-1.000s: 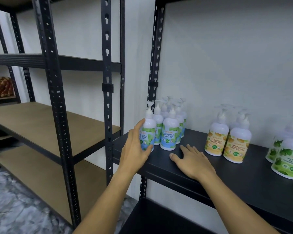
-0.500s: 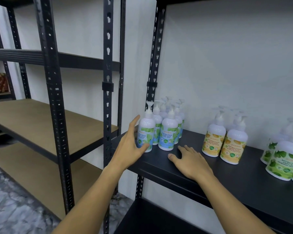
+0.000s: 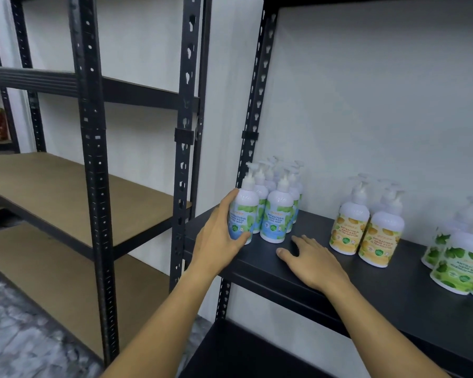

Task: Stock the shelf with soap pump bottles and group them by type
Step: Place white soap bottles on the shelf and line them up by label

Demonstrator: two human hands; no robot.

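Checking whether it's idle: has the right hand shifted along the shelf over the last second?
No. The right hand lies flat at the shelf edge, just right of the blue bottles, as before.

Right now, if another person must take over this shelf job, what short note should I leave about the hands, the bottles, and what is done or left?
Left hand: its grip is around the front-left blue-label Cool Mint bottle, which stands upright on the black shelf.
Right hand: flat on the shelf, holding nothing.
Bottles: the blue-label group is at the left end, the yellow-label group in the middle, the green-label group at the right, partly cut off by the frame.
Done: three types stand grouped apart.
Left: let go of the blue bottle once it lines up with its group. No unstocked bottles are in view.
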